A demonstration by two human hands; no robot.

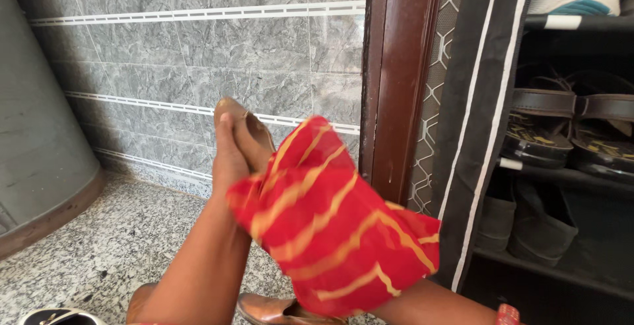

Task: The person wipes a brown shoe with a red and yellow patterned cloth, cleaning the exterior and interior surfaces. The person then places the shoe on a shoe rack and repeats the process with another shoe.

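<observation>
Fingers of left hand clamp brown shoe, held up above the floor; right hand buried in red cloth (grip state unclear). Shoe might slip if wiping pushes hard.

A wall of grey marbled tiles fills the upper left, crossed by thin white patterned bands; below it lies a speckled granite floor in grey and white; at the far left stands a large grey curved container with a brownish base; a dark reddish-brown wooden door frame rises at centre, with a patterned lattice panel just beside it; to the right stands a black fabric shoe rack with white trim, its shelves holding dark sandals and dark shoes; daylight falls evenly on wall and floor.
</observation>
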